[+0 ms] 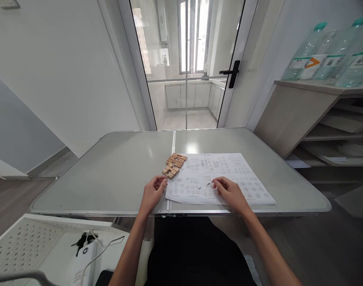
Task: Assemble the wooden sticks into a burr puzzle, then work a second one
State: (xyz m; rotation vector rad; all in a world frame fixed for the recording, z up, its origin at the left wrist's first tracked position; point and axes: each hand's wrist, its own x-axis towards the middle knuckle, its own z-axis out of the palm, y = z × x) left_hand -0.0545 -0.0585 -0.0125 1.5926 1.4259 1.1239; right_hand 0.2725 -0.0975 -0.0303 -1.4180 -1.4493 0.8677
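A printed instruction sheet (223,174) lies flat on the grey folding table (110,174). Several notched wooden blocks (174,165) lie in a row at the sheet's left edge. My left hand (153,192) rests on the table at the sheet's near left corner, fingers curled loosely, just below the blocks and not touching them. My right hand (229,190) lies on the sheet, fingers bent, with a fingertip pointing at one of the printed diagrams. I see nothing held in either hand.
A glass door with a black handle (230,72) stands behind the table. At the right, a wooden shelf unit (312,107) carries large water bottles (333,51). A white perforated surface (35,246) with keys and a cable sits at the lower left.
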